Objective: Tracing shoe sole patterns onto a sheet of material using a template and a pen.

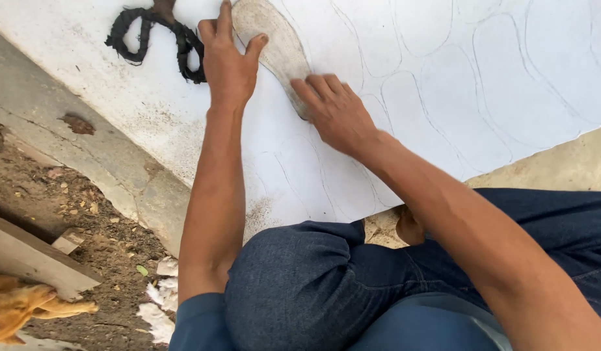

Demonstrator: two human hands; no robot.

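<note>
Grey sole-shaped template [278,45]: rough, matt, fibrous card or felt. Large white sheet [443,97]: matt, smudged, pencil-lined. Black strap [151,36]: frayed cloth. Concrete kerb [86,149]: coarse, stained. Blue denim trousers [300,279]: woven, matt.

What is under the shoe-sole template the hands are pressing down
Under the sole template lies the white sheet, marked with drawn sole outlines. Left hand and right hand press it flat; any line beneath it is hidden.

The sole template [274,45] (partly under both hands) runs off the top edge.
</note>
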